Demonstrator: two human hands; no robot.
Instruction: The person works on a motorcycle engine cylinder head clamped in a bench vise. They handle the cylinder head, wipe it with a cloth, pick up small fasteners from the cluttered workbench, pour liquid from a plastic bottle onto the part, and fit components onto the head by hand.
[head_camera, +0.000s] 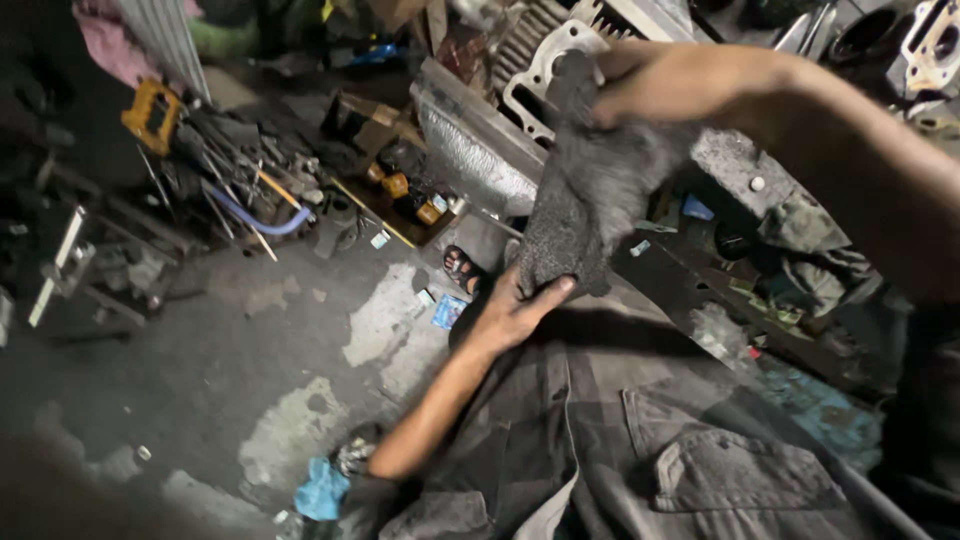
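The dark grey rag (590, 200) hangs stretched between both hands above the lap. The right hand (670, 85) pinches its upper end; the left hand (515, 310) grasps its lower edge. The engine cylinder (555, 55) behind appears untouched.

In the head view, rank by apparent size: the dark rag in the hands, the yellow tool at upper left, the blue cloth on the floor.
1. Dark rag, though nearest the camera.
2. Yellow tool and blue cloth look alike; unranked.

Bare forearms, dark grey checked shirt (640, 440) with a flapped chest pocket (750, 475)
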